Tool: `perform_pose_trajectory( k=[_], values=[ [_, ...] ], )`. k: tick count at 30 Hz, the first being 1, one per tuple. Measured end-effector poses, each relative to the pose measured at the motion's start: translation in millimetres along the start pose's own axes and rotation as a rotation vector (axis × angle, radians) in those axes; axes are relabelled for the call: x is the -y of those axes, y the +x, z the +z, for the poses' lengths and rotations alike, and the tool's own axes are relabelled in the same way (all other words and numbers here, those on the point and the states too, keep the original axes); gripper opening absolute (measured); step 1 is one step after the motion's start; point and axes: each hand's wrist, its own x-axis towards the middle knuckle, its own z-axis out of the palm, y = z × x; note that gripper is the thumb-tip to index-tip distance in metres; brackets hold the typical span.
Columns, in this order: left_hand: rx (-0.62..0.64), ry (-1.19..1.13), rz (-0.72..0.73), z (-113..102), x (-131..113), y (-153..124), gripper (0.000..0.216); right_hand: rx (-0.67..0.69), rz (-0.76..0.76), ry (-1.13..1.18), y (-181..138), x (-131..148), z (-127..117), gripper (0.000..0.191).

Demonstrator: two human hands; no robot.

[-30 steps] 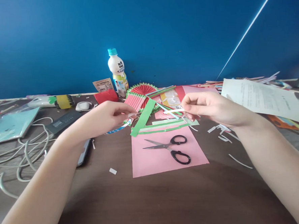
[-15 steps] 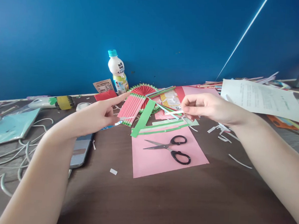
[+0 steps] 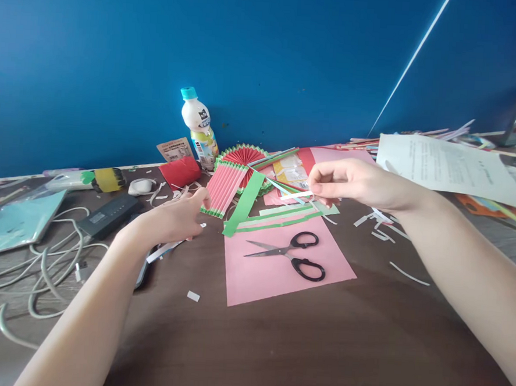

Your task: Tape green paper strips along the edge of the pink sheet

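Note:
Over the left side of the table is my left hand (image 3: 180, 214), fingers bent downward and index finger apart from the rest; I see nothing held in it. Below it lie white and bluish paper scraps (image 3: 163, 251). My right hand (image 3: 343, 183) pinches a narrow white strip (image 3: 296, 195) between thumb and fingers, above the paper pieces. Black-handled scissors (image 3: 287, 252) lie partly open on a pink paper sheet (image 3: 252, 286). Behind them are green paper strips (image 3: 245, 204), a pleated pink paper piece (image 3: 224, 190) with green edges and a red pleated fan (image 3: 243, 156).
A bottle (image 3: 201, 128) stands against the blue wall (image 3: 266, 59). At left are a dark box (image 3: 110, 216), white cables (image 3: 46, 261), a mouse (image 3: 142, 186) and a turquoise packet (image 3: 20, 222). A printed sheet (image 3: 443, 166) and paper cuttings (image 3: 380, 227) lie at right.
My left hand has moved left and down, away from the pleated piece, and its index finger has bent. A thin strip by its fingers no longer shows there. My right hand keeps the white strip.

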Motion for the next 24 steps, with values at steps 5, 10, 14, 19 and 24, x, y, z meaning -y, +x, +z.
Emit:
perform_pose_trajectory(
  k=[5,10,14,19,24],
  values=[
    [0.125,-0.118,0.04,7.0,-5.2,4.7,0.029,0.032,0.025,-0.019,-0.6,0.3,-0.7,0.025],
    [0.117,-0.202,0.078,8.5,-9.1,5.5,0.015,0.094,0.045,-0.049,2.0,-7.5,-6.1,0.024],
    [-0.183,-0.151,0.173,7.9,-22.1,4.7,0.017,0.152,0.047,-0.078,8.4,-18.3,-7.2,0.024],
    [-0.342,-0.281,0.391,25.8,-48.6,8.5,0.028,0.18,0.11,-0.155,17.1,-31.3,-5.3,0.026],
    [-0.429,-0.165,0.658,60.6,-73.5,13.1,0.034,0.206,0.147,-0.193,21.2,-46.7,-12.5,0.024]
  ],
)
